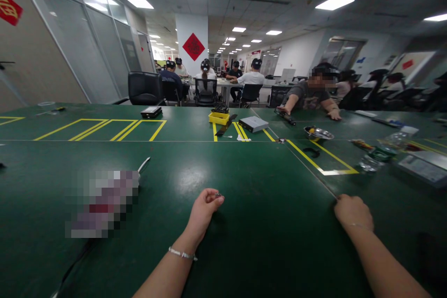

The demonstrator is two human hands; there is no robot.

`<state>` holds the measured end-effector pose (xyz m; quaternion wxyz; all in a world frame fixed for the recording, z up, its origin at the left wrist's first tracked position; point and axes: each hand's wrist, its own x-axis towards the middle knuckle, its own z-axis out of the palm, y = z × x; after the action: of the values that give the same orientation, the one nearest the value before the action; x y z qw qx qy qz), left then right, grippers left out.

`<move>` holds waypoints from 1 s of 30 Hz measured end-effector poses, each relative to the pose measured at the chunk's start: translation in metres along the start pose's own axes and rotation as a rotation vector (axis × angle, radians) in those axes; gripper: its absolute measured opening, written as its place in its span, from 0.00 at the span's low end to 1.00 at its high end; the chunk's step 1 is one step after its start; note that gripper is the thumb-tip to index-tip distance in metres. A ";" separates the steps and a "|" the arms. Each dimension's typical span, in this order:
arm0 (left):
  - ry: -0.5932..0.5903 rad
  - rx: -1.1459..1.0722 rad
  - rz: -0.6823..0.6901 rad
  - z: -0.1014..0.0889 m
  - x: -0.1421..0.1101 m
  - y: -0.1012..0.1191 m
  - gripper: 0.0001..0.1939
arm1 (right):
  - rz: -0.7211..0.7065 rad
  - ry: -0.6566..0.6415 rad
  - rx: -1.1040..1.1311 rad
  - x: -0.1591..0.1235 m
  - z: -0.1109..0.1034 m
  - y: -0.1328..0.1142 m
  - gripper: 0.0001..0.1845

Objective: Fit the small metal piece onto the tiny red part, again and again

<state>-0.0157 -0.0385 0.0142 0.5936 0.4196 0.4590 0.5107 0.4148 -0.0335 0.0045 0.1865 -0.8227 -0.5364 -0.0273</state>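
Note:
My left hand [205,207] is held over the green table [167,223], with thumb and fingers pinched on a small dark metallic piece [219,195], too small to name. To the right, my right hand [354,214] is closed with its back toward me, close to a seam in the tabletop. Whatever its fingers hold, if anything, is hidden. Left of my left hand lies a blurred-out, pinkish object [104,205] with a white strip at its top and a dark cord at its lower end.
Farther back are a yellow tray [219,118], a grey box [253,124], a black box [151,111] and a metal bowl [318,133]. A plastic bottle [384,151] lies at right. Across the table, a person [310,93] reaches for a dark object. Yellow tape marks the surface.

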 end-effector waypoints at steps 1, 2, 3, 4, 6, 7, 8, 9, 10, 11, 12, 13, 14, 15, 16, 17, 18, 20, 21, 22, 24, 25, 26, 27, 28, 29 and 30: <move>0.004 0.021 0.009 0.000 0.000 0.000 0.16 | 0.000 0.000 0.012 -0.003 0.002 -0.014 0.18; 0.003 0.041 0.014 0.001 -0.001 0.000 0.16 | 0.012 -0.012 0.040 -0.006 0.005 -0.032 0.17; -0.002 0.060 0.016 0.000 -0.001 0.000 0.16 | 0.029 -0.031 0.113 -0.012 0.007 -0.053 0.14; -0.008 0.075 0.017 0.000 -0.001 -0.001 0.17 | 0.031 -0.065 0.240 -0.019 0.009 -0.077 0.11; -0.018 0.092 0.010 -0.001 -0.001 -0.002 0.17 | 0.115 -0.227 0.669 -0.039 0.012 -0.129 0.07; -0.021 0.096 0.004 -0.001 -0.001 -0.002 0.18 | 0.139 -0.373 0.934 -0.051 0.014 -0.155 0.08; -0.023 0.097 -0.001 -0.002 -0.001 -0.003 0.18 | 0.123 -0.453 1.020 -0.063 0.015 -0.179 0.09; -0.023 0.096 -0.006 -0.003 -0.001 -0.003 0.18 | 0.119 -0.515 1.093 -0.076 0.015 -0.200 0.10; -0.024 0.092 -0.010 -0.003 -0.001 -0.003 0.18 | 0.133 -0.593 1.200 -0.089 0.016 -0.218 0.11; -0.023 0.087 -0.014 -0.003 -0.001 -0.003 0.19 | 0.155 -0.657 1.297 -0.100 0.016 -0.232 0.11; -0.021 0.082 -0.018 -0.003 -0.001 -0.002 0.19 | 0.192 -0.720 1.415 -0.110 0.017 -0.242 0.11; -0.018 0.078 -0.021 -0.003 -0.002 -0.002 0.19 | 0.235 -0.778 1.533 -0.117 0.017 -0.249 0.11; -0.015 0.077 -0.025 -0.002 -0.002 -0.001 0.19 | 0.275 -0.825 1.627 -0.123 0.017 -0.253 0.11; -0.012 0.077 -0.027 -0.002 -0.003 -0.001 0.19 | 0.302 -0.861 1.685 -0.126 0.017 -0.254 0.12; -0.012 0.078 -0.026 -0.001 -0.003 0.000 0.19 | 0.318 -0.892 1.722 -0.127 0.017 -0.253 0.12; -0.012 0.078 -0.022 0.000 -0.003 0.000 0.19 | 0.327 -0.918 1.744 -0.127 0.018 -0.251 0.13; -0.011 0.077 -0.015 0.001 -0.004 0.000 0.19 | 0.328 -0.941 1.753 -0.126 0.018 -0.249 0.14; -0.005 0.079 0.000 0.003 -0.004 0.001 0.17 | 0.317 -0.975 1.746 -0.123 0.019 -0.244 0.14; -0.001 0.083 0.007 0.003 -0.005 0.001 0.17 | 0.312 -0.988 1.739 -0.121 0.020 -0.242 0.14; 0.003 0.088 0.013 0.004 -0.005 0.002 0.16 | 0.311 -0.999 1.734 -0.120 0.021 -0.241 0.13; 0.000 0.107 0.022 0.004 -0.006 0.003 0.16 | 0.311 -1.013 1.734 -0.118 0.022 -0.239 0.12; -0.008 0.123 0.026 0.004 -0.006 0.003 0.15 | 0.312 -1.011 1.739 -0.118 0.023 -0.239 0.11; -0.018 0.143 0.034 0.004 -0.007 0.004 0.15 | 0.313 -1.008 1.742 -0.118 0.024 -0.239 0.10; -0.029 0.164 0.041 0.004 -0.007 0.004 0.14 | 0.312 -1.004 1.741 -0.118 0.024 -0.240 0.10; -0.038 0.183 0.049 0.004 -0.008 0.005 0.14 | 0.311 -0.998 1.739 -0.119 0.025 -0.240 0.10; -0.045 0.197 0.055 0.004 -0.008 0.005 0.15 | 0.309 -0.995 1.736 -0.119 0.025 -0.240 0.10; -0.051 0.206 0.057 0.004 -0.008 0.005 0.15 | 0.308 -0.992 1.735 -0.120 0.026 -0.240 0.10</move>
<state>-0.0131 -0.0462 0.0214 0.5442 0.5042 0.4815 0.4666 0.1456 -0.0438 0.0181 0.4776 -0.3817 -0.2759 0.7417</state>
